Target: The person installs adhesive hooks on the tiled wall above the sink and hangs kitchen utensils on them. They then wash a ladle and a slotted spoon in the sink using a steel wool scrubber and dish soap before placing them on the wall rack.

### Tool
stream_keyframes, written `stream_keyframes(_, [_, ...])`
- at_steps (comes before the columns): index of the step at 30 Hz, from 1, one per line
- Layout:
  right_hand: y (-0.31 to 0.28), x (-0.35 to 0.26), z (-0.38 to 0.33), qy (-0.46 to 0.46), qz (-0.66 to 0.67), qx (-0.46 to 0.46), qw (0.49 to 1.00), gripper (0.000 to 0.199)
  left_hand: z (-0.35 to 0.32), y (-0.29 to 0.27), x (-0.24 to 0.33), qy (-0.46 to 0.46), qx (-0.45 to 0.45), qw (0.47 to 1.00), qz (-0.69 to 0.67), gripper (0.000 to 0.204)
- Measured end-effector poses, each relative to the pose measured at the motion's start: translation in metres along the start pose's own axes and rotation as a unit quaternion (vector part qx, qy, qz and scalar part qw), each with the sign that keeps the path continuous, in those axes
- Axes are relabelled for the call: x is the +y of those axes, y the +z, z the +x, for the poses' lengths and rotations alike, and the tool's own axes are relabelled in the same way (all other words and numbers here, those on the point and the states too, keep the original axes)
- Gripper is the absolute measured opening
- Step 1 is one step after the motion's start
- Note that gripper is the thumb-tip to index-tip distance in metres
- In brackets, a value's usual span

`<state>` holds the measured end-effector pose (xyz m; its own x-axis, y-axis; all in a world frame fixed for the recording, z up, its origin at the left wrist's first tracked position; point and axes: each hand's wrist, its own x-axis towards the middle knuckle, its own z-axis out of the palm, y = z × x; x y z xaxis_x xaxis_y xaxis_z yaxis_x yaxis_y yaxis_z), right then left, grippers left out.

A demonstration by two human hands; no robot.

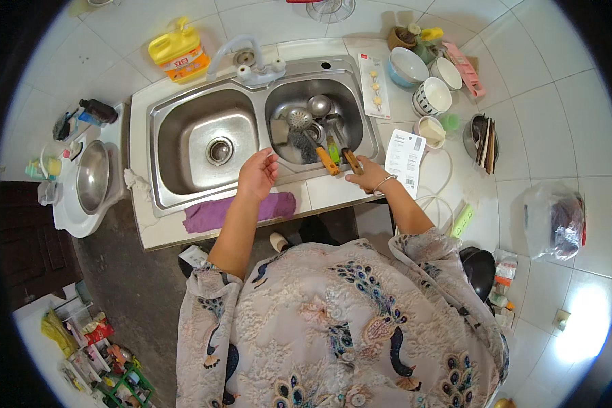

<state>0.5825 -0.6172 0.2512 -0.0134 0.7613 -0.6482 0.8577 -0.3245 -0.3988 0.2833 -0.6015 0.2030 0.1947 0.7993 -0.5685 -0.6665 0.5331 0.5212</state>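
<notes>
My right hand [369, 177] is at the front rim of the right sink basin [352, 102], its thumb and fingers closed on the end of a wooden-handled spatula [343, 139]. The spatula's dark head rests down in the basin. Beside it lie a slotted skimmer [299, 119] with an orange-brown handle, a round steel ladle [319, 105], a green-handled utensil [332, 148] and a dark scrubber [302, 143]. My left hand [258, 174] hovers by the front of the divider between the basins, palm turned inward. Its fingers are loosely bent and hold nothing.
Left of the divider is another basin [183, 136]. A faucet [258, 71] and yellow jug [180, 54] stand behind. A purple cloth [241, 211] lies along the front edge. Bowls [432, 96], packaging cards [404, 160] and a green power strip [462, 221] occupy the right counter.
</notes>
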Motion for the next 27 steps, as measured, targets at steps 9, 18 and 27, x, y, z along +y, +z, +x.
stream_keyframes(9, [-0.015, -0.021, 0.086, -0.117, -0.129, 0.117, 0.978, 0.041, 0.019, 0.014, -0.018, -0.016, 0.023, 1.000, 0.012, 0.021])
stream_keyframes(18, [0.003, -0.056, 0.133, -0.025, -0.230, 0.024, 0.973, 0.046, 0.012, 0.017, -0.012, 0.002, 0.057, 0.998, 0.009, 0.022])
stream_keyframes(27, [-0.048, -0.033, 0.106, -0.095, 0.060, 0.088, 0.990, 0.043, 0.051, 0.035, -0.035, -0.031, -0.005, 0.999, 0.038, 0.028])
